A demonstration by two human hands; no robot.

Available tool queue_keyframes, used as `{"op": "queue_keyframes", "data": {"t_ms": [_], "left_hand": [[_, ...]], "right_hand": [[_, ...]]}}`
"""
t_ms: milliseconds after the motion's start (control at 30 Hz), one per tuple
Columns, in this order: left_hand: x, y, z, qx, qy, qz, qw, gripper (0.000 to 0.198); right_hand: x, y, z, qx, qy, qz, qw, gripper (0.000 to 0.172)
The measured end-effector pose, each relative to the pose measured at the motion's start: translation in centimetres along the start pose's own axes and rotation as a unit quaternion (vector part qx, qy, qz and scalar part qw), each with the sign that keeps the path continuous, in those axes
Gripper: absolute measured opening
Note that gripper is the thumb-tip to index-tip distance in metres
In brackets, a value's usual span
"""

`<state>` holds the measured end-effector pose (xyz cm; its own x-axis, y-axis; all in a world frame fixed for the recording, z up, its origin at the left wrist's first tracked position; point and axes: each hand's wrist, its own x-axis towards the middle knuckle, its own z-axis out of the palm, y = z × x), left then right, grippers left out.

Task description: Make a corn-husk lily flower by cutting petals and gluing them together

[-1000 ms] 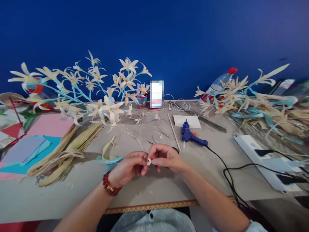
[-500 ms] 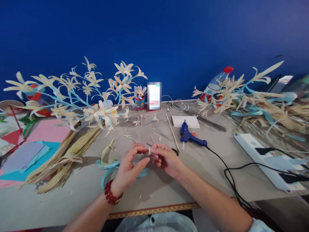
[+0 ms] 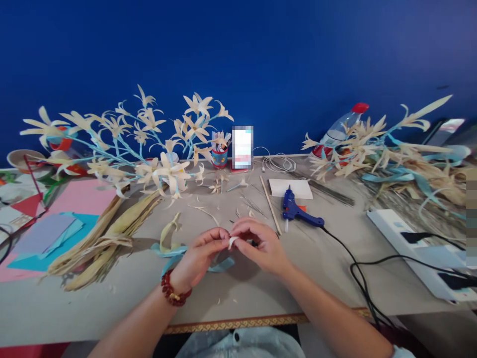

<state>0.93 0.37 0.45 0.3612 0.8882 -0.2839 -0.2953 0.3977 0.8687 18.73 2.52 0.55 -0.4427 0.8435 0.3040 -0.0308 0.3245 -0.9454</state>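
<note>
A small cream petal-like piece [image 3: 233, 241] is pinched between the fingertips of both hands, above the middle of the grey table. My left hand [image 3: 203, 251], with a red bead bracelet at its wrist, closes thumb and forefinger on it from the left. From the right, my right hand [image 3: 263, 246] meets it, fingers curled and thumb against the piece. A light blue ribbon strip [image 3: 223, 265] lies partly hidden behind my left hand. Beside it a curled pale husk strip [image 3: 168, 233] rests on the table.
A blue glue gun [image 3: 300, 211] lies right of my hands, its cable running to a white power strip [image 3: 387, 238]. Dried husks [image 3: 108, 238] and coloured paper [image 3: 40, 238] lie left. Cream flowers on blue stems [image 3: 173, 171] stand behind, near a pen cup [image 3: 219, 158] and phone [image 3: 242, 146].
My left thumb has closed up to the fingertips, and both hands now meet at the small piece. The whole view has shifted slightly, so the table things appear further right.
</note>
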Motion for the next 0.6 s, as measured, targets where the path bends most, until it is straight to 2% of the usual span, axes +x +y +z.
{"op": "queue_keyframes", "data": {"t_ms": [100,167,200,300,367,400,467,600], "left_hand": [[-0.1,0.0,0.0,0.051,0.015,0.043,0.998,0.015],[-0.4,0.1,0.0,0.164,0.065,0.128,0.976,0.017],[-0.5,0.2,0.0,0.237,0.093,0.178,0.950,0.016],[-0.8,0.4,0.2,0.432,0.137,0.299,0.840,0.005],[-0.8,0.4,0.3,0.502,0.143,0.342,0.781,0.005],[-0.8,0.4,0.3,0.521,0.146,0.354,0.763,0.007],[-0.7,0.3,0.3,0.537,0.154,0.363,0.746,0.009],[-0.6,0.1,0.3,0.542,0.165,0.368,0.737,0.010]], "right_hand": [[0.1,0.0,0.0,-0.096,0.013,-0.049,0.994,0.009],[0.1,0.1,0.1,-0.174,0.030,-0.083,0.981,0.010],[0.1,0.1,0.2,-0.210,0.036,-0.093,0.973,0.010],[-0.2,0.1,0.6,-0.279,0.039,-0.097,0.955,0.010],[-0.4,0.1,0.9,-0.299,0.037,-0.092,0.949,0.009],[-0.4,0.1,1.0,-0.304,0.037,-0.091,0.948,0.009],[-0.5,0.0,1.2,-0.315,0.037,-0.089,0.944,0.009],[-0.7,-0.1,1.5,-0.338,0.043,-0.091,0.936,0.009]]}}
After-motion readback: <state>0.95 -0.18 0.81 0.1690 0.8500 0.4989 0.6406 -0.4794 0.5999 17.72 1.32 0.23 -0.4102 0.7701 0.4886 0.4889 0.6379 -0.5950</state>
